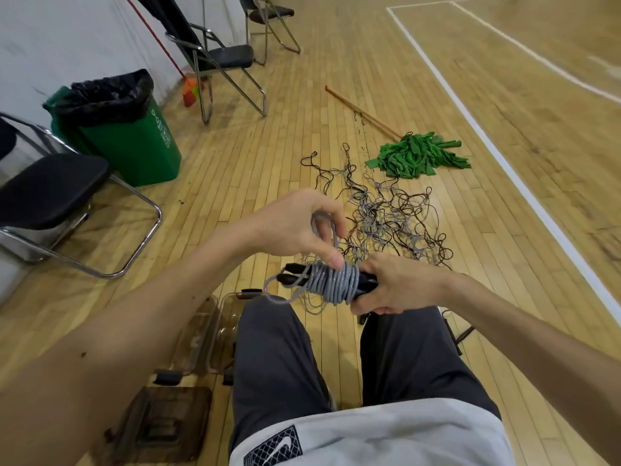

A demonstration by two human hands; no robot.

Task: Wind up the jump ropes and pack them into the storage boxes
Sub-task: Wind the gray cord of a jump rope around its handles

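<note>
A grey jump rope (336, 284) is wound in tight coils around its two black handles, held level above my knees. My right hand (393, 287) grips the right end of the handles. My left hand (295, 227) pinches a loose grey loop of the same rope just above the coils, its thumb touching the winding. A tangled heap of grey and dark ropes (386, 213) lies on the wooden floor ahead. Clear plastic storage boxes (215, 334) stand on the floor by my left leg, with a brownish lid (158, 425) lying nearer me.
A green mop (416, 156) with a wooden handle lies beyond the rope heap. A green bin (134, 142) with a black liner stands at left, among folding chairs (50, 193). A broom leans on the wall. White court lines run at right.
</note>
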